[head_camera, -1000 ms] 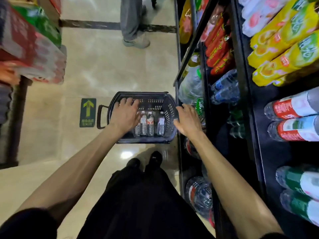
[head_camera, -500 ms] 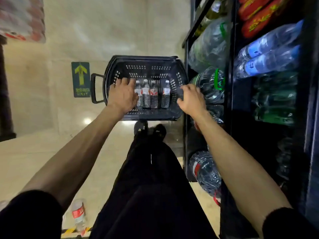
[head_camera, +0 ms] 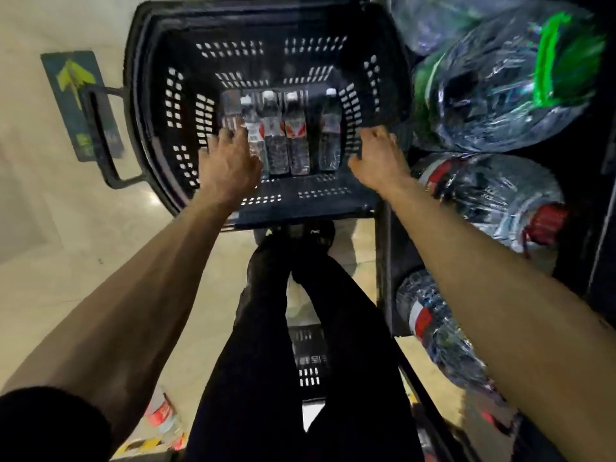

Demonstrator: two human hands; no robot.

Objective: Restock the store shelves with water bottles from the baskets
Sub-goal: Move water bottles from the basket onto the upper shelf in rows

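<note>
A black plastic basket [head_camera: 186,95] stands on the floor ahead of me, against the shelf unit. Several small water bottles [head_camera: 276,138] with white caps and red-and-white labels lie side by side in its bottom. My left hand [head_camera: 230,165] reaches into the basket and lies over the lower ends of the leftmost bottles, fingers spread. My right hand [head_camera: 380,161] hovers at the basket's right wall, beside the rightmost bottle [head_camera: 330,135], fingers loosely bent, holding nothing that I can see.
Large water jugs fill the shelf on the right: a green-handled one [head_camera: 500,88], a red-capped one [head_camera: 490,201] and a lower one [head_camera: 433,325]. A loose bottle [head_camera: 160,411] lies on the floor at lower left. Another basket [head_camera: 310,361] sits under my legs.
The view has dropped closer to the basket. My right hand has come off the basket's right rim and moved slightly inward. My left hand stays over the left bottles.
</note>
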